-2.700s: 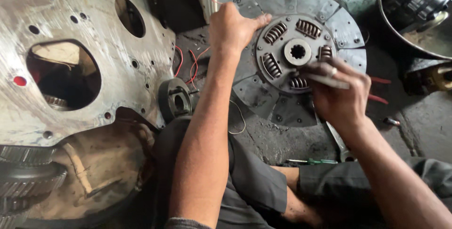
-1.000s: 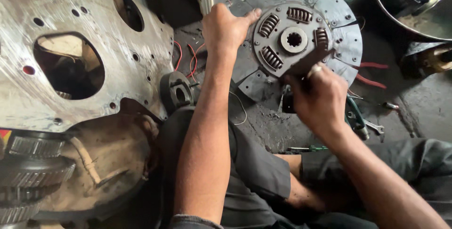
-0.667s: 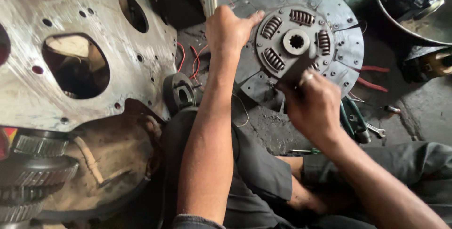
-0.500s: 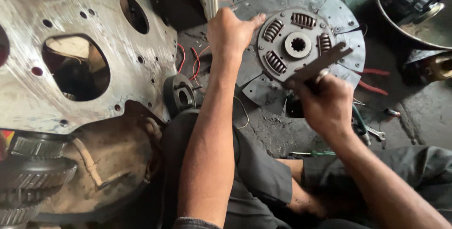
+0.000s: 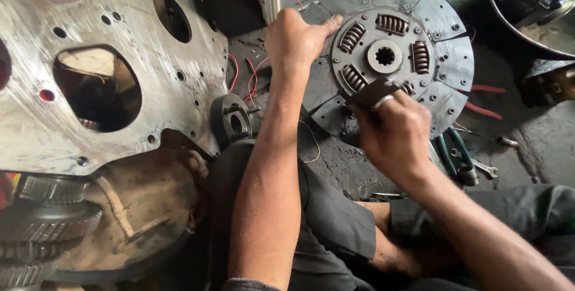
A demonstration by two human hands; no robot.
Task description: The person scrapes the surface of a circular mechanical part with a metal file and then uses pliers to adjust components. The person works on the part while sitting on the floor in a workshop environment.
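Observation:
A round clutch disc point(image 5: 446, 57) with coil springs and a splined hub leans upright against a white box at the top. My left hand point(image 5: 294, 36) grips its left rim, thumb on the face. My right hand point(image 5: 392, 132) presses a small dark strip, likely abrasive paper point(image 5: 370, 92), against the disc's lower friction face; a ring shows on one finger.
A large steel engine backplate point(image 5: 114, 57) with holes fills the left, gears point(image 5: 42, 225) below it. A round metal part point(image 5: 230, 120) sits by my left forearm. Pliers point(image 5: 455, 159), a spanner point(image 5: 486, 168) and red wires point(image 5: 245, 78) lie on the floor. A metal basin point(image 5: 527, 3) stands top right.
My right hand has moved down and left across the disc's lower face with the dark strip, after several back-and-forth strokes. My left hand has kept its hold on the rim.

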